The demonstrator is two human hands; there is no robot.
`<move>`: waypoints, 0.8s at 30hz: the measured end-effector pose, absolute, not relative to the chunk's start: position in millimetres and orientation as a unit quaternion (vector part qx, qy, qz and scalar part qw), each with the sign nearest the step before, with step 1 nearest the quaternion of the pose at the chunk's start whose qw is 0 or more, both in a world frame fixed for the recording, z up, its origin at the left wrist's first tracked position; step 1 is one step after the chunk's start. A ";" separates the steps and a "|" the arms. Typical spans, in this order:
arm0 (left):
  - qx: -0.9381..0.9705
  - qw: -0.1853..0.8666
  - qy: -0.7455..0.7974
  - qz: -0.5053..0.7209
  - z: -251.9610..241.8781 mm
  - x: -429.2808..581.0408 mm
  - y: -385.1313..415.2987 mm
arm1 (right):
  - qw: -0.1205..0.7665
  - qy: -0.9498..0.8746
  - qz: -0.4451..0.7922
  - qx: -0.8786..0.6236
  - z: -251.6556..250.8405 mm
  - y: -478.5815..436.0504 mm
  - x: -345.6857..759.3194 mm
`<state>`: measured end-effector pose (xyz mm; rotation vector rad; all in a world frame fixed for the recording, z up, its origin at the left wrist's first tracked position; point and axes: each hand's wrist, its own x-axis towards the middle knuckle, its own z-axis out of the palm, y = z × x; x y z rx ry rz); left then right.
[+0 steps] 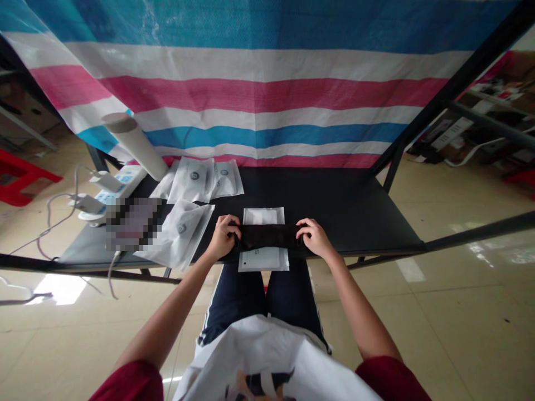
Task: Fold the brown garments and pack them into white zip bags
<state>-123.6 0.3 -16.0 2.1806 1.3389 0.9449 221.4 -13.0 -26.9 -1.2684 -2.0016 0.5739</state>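
Observation:
A folded black fabric band [268, 236] is stretched sideways at the table's front edge. My left hand [225, 235] grips its left end with bent fingers, and my right hand [312, 235] pinches the right end. Under the band lies a frosted plastic bag [264, 260], its near end jutting over the edge and its far end showing beyond the band. Whatever is inside that bag is hidden by the band. To the left of my left hand rests another frosted bag [178, 231] with a dark round logo.
Several more frosted bags [191, 181] lie at the back left. Beside them a pale cylindrical bottle [137, 146] leans near a power strip [121, 189] with plugged-in adapters. A blurred-out device [132, 224] sits at the left. Striped sheeting [254, 94] hangs behind the black table [346, 211].

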 end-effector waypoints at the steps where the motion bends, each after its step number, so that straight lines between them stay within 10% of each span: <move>1: 0.787 0.193 0.482 0.334 -15.9 -125.5 -2.4 | 0.334 -0.777 0.204 -0.494 -25.9 -18.4 223.3; 24: 0.734 0.169 0.600 0.269 -4.9 -101.6 -10.5 | 0.269 -0.742 0.087 -0.608 -22.6 -3.2 215.5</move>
